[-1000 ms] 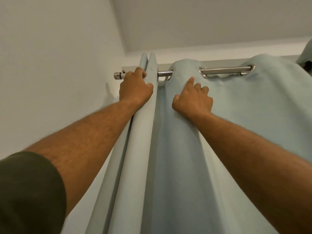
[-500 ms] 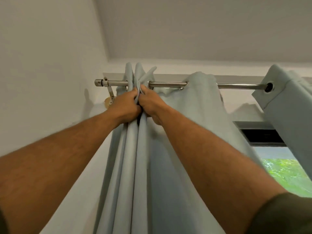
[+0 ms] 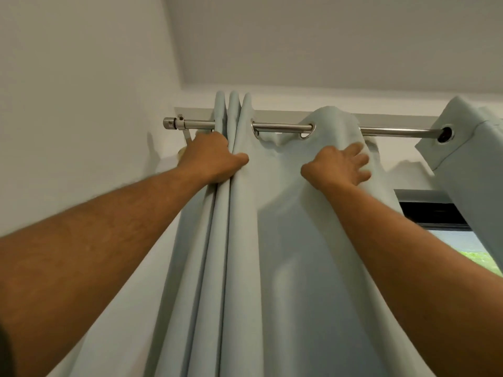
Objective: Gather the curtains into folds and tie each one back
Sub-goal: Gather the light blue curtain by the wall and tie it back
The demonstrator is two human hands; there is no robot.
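White walls and a grey-white ceiling meet in a corner above a window, seen from below.

Nearest the camera, two bare forearms reach up and away. The left hand grips the gathered folds of the pale blue curtain just below the rod, fingers curled behind the bunched cloth and thumb pressed across its front. The folds hang as tight upright pleats at the left end of the rod, their tops standing above it.

The right hand lies further right on the loose, still-spread part of the same curtain, fingers fairly straight and fanned out against the cloth, thumb tucked low; it seems to press rather than pinch, and whether the fingertips have caught any cloth cannot be told.

Beyond the hands, the metal rod runs across, threaded through eyelets in the curtain. Its left end cap sits near a bracket. At far right a second curtain hangs from the rod, apart from the first, with the dark window frame and greenery showing between them.
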